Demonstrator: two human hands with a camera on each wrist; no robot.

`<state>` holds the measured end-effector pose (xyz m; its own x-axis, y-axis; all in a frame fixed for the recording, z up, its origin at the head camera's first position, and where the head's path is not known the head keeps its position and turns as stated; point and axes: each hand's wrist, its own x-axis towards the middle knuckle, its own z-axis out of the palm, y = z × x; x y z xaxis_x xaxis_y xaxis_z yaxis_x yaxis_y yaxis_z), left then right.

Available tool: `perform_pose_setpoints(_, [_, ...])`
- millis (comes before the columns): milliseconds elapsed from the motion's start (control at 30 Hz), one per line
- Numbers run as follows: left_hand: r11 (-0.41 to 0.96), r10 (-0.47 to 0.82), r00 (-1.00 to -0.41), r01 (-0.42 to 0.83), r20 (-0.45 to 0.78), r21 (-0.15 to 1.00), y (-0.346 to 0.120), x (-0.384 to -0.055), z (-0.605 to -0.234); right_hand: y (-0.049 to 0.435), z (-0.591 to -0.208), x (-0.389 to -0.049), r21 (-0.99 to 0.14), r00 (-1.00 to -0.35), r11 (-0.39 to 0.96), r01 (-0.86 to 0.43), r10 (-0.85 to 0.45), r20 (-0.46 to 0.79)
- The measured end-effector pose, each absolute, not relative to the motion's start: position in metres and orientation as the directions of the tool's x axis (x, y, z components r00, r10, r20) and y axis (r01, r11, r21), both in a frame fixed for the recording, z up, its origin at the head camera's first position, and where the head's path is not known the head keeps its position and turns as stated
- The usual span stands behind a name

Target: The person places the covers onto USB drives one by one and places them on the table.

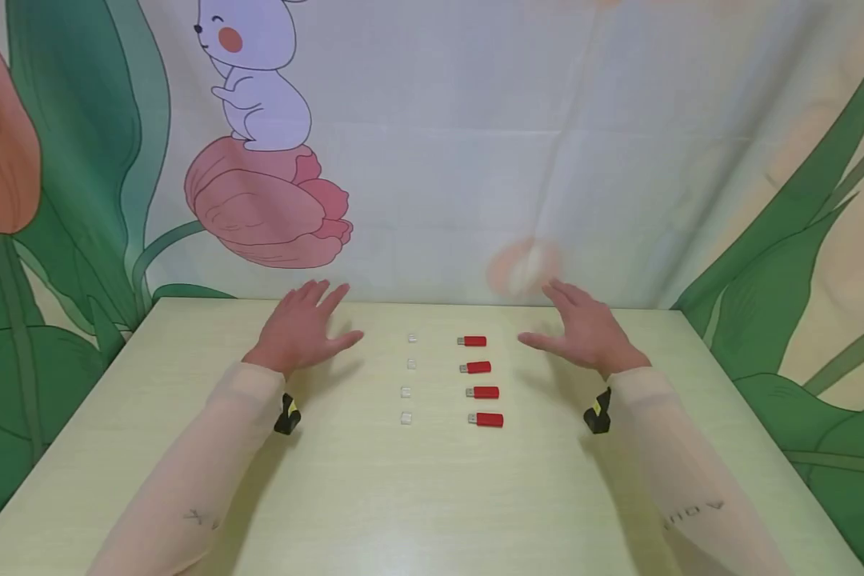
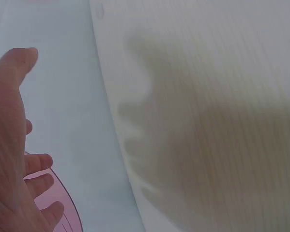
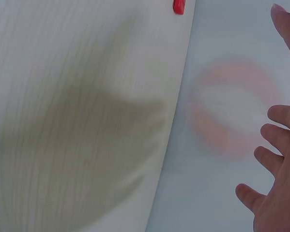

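Note:
Several red USB sticks lie in a column on the table, their metal plugs facing left; the farthest USB stick (image 1: 474,342) and the nearest USB stick (image 1: 488,420) mark its ends. To their left runs a matching column of small clear caps, from the far cap (image 1: 413,339) to the near cap (image 1: 406,418). My left hand (image 1: 298,330) hovers left of the caps, fingers spread, holding nothing. On the other side, my right hand (image 1: 589,330) hovers right of the sticks, also spread and holding nothing. The right wrist view catches one red USB stick (image 3: 179,6) at its top edge.
The pale wood-grain table (image 1: 374,504) ends at the back against a printed cloth (image 1: 432,160) with flowers and a white cartoon animal. Black bands (image 1: 287,414) sit at both wrists. Both hands cast shadows on the tabletop.

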<state>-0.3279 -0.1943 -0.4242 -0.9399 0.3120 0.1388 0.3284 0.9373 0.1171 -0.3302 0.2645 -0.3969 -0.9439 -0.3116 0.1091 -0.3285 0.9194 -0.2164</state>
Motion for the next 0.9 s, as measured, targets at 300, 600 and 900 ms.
perform_pose_setpoints(300, [0.888,0.415,-0.879,0.447,0.234,0.104,-0.165,-0.307,-0.413,0.242,-0.391,-0.309,-0.271,-0.924,0.885,-0.378,-0.376,0.06])
perform_pose_setpoints(600, [0.826,0.523,-0.827,0.552,0.208,0.117,-0.14,-0.285,-0.409,0.227,-0.391,-0.292,-0.339,-0.903,0.847,-0.41,-0.43,0.017])
perform_pose_setpoints(900, [0.744,0.638,-0.755,0.655,0.152,0.131,-0.124,-0.268,-0.411,0.214,-0.399,-0.279,-0.434,-0.829,0.761,-0.483,-0.557,-0.054])
